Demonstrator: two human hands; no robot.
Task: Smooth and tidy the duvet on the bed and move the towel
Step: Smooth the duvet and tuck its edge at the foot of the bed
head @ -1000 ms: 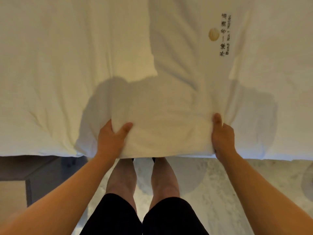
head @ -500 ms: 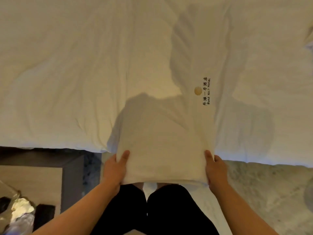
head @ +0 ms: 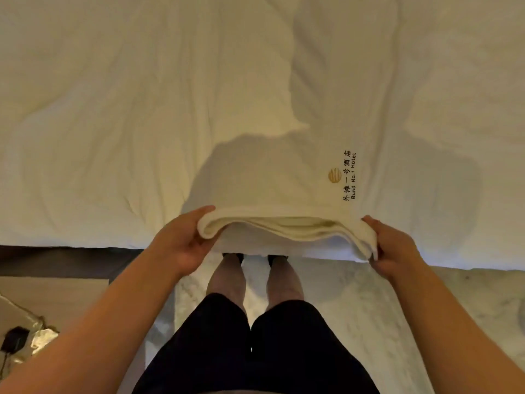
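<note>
Head view — both hands (head: 181, 241) (head: 393, 248) grip folded towel (head: 284, 194) ends.

Lighting was dim and warm-toned. The person's shadow (head: 255, 166) fell on the duvet (head: 113, 109). Wide-angle distortion curved the edges; detail was soft throughout.

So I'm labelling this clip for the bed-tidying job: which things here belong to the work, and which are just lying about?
Part of the job:
- folded towel, gripped at its ends by the left hand and the right hand
- duvet, wrinkled, with a hotel logo

Just lying about:
- dark charger-like item on the floor, lower left
- crumpled clear wrapping beside it
</note>
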